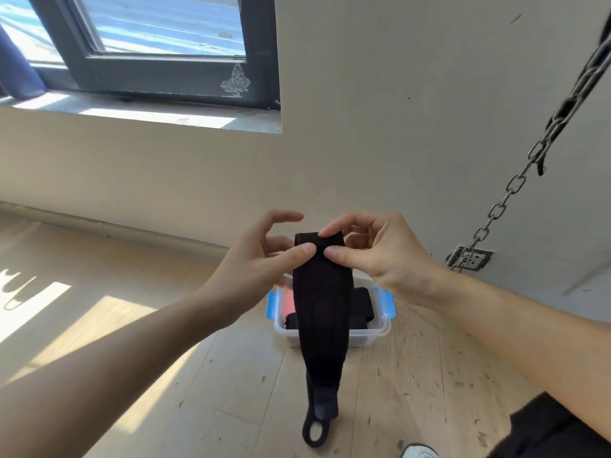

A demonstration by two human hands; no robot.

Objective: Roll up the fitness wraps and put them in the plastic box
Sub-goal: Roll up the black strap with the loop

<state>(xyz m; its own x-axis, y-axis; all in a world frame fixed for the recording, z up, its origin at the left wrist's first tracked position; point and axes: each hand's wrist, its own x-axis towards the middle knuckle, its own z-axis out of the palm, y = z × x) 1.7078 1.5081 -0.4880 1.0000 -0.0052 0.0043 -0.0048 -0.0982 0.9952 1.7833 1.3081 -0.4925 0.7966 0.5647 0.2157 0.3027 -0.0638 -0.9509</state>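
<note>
Wrap (319, 309), one aloft; plastic box (375, 337), one.

I see one black fitness wrap (319, 302) hanging vertically, held up by its folded-over top edge, with a thumb loop (315, 431) at its lower end. Behind it stands the clear plastic box (380, 328) with blue latches (271, 305), lid off, holding what appear to be rolled black wraps (362, 305).

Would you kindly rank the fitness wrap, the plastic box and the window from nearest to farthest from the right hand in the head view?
1. Fitness wrap: its top pinched by the right hand.
2. Plastic box: lower down, beneath the hand.
3. Window: far off, upper left.
</note>
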